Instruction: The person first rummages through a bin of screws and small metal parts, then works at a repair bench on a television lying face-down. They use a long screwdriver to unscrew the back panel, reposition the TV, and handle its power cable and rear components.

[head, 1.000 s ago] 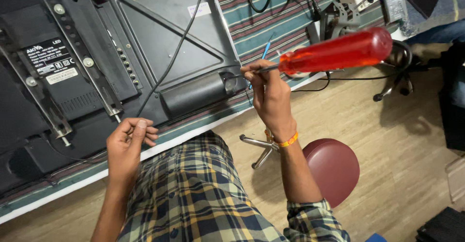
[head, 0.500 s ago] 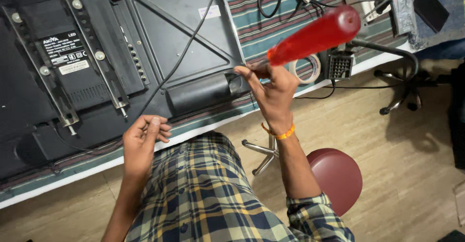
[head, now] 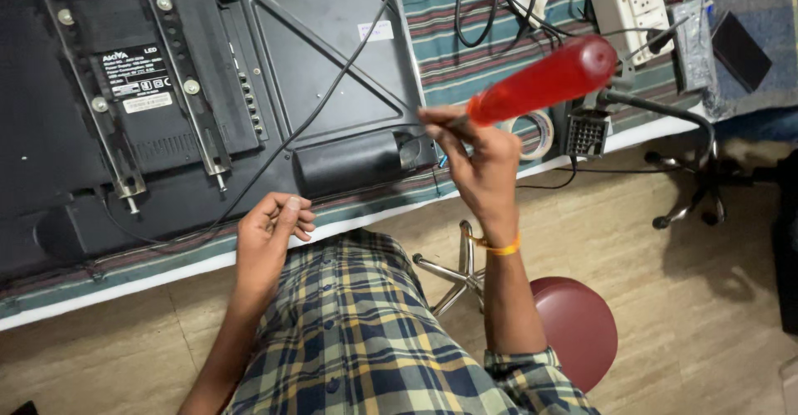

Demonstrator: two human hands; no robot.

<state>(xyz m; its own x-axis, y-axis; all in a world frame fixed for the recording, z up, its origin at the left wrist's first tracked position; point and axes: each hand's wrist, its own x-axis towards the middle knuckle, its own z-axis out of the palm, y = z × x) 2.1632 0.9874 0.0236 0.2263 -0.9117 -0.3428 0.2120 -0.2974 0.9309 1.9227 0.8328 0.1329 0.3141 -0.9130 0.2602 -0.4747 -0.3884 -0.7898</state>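
Note:
A black flat-panel television [head: 332,24] lies face down on a table with a striped cloth [head: 465,58]. My right hand [head: 480,164] is closed around the thin shaft end of a screwdriver with a long red handle [head: 544,81]. The handle slants up to the right, and the tip end points at the television's lower right corner [head: 416,137]. My left hand [head: 273,225] hovers at the table's front edge, just below the television. Its fingers are curled and pinched against the thumb. I cannot tell if anything small sits between them.
Two metal mounting brackets [head: 193,91] and a thin black cable [head: 332,91] cross the television's back. A white power strip [head: 628,0], coiled black cables [head: 490,8] and a tape roll [head: 539,132] lie at the right. A maroon stool [head: 575,328] stands by my right elbow.
My right hand drew back from the television's corner with the screwdriver, and the red handle tilted upward. My left hand lifted off the cable and curled its fingers near the table edge.

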